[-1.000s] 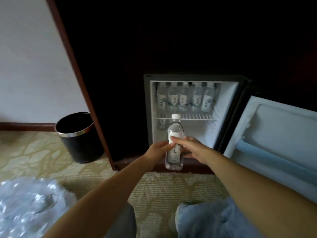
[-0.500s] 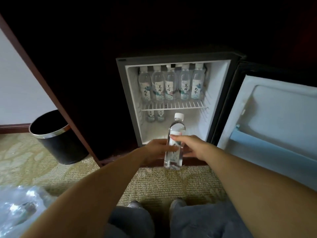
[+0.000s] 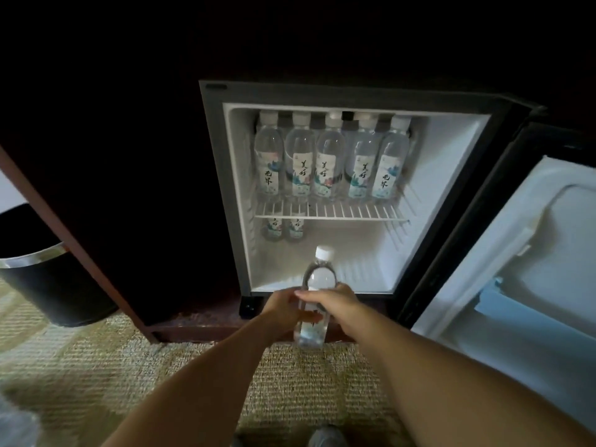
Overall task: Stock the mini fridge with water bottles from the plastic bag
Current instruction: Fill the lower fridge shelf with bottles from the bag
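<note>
A clear water bottle [image 3: 317, 282] with a white cap stands upright just in front of the open mini fridge [image 3: 237, 195]. My left hand [image 3: 280, 306] and my right hand [image 3: 335, 303] both grip it around the label. Several bottles [image 3: 329, 162] line the wire shelf [image 3: 329, 212] above. Two more bottles [image 3: 283, 229] stand at the back left of the lower compartment. A corner of the plastic bag [image 3: 13, 427] shows at the bottom left.
The fridge door [image 3: 532, 253] hangs open to the right, with a blue door rail [image 3: 522, 304]. A black waste bin [image 3: 48, 279] stands left of the dark wooden cabinet [image 3: 113, 188]. Patterned carpet [image 3: 96, 366] covers the floor. My shoe tip [image 3: 325, 438] is below.
The view has closed in on the fridge, which now looks larger and more central. The held bottle has moved forward toward the lower compartment. The bag has slid almost out of view.
</note>
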Demonstrator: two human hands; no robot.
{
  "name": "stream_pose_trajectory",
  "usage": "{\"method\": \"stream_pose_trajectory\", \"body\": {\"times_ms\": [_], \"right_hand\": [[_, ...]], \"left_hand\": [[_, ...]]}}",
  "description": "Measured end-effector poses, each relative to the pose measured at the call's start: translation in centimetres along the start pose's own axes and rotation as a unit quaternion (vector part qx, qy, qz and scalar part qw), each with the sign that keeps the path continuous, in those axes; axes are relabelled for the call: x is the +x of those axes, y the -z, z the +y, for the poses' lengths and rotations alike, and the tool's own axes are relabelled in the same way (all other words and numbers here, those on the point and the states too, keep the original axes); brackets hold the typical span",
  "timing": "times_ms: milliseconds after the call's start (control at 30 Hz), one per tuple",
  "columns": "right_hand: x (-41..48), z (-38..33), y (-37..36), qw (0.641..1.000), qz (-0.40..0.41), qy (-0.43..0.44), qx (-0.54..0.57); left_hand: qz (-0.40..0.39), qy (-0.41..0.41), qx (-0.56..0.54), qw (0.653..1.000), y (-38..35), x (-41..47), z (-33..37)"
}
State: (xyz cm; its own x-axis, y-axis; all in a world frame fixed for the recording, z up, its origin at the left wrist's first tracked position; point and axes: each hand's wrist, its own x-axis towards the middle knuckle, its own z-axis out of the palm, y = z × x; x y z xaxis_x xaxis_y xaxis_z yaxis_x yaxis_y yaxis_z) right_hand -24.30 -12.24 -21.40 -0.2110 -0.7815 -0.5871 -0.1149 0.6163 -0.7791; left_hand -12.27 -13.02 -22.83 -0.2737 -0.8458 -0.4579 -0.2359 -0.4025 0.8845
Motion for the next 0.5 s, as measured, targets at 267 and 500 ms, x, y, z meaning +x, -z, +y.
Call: {"method": "stream_pose_trajectory", "body": {"times_ms": [267,500], "right_hand": [[5.9,-1.8,-0.8,0.995,0.004,0.099,0.015],[9.7,-1.8,-1.2,0.986,0.057,0.156,-0.005]], "left_hand": [[0.136,-0.139,0.062,0.979,0.5,5.7,-0.3],[0.157,-0.173,0.115,0.965,0.5,9.5,-0.5]]}}
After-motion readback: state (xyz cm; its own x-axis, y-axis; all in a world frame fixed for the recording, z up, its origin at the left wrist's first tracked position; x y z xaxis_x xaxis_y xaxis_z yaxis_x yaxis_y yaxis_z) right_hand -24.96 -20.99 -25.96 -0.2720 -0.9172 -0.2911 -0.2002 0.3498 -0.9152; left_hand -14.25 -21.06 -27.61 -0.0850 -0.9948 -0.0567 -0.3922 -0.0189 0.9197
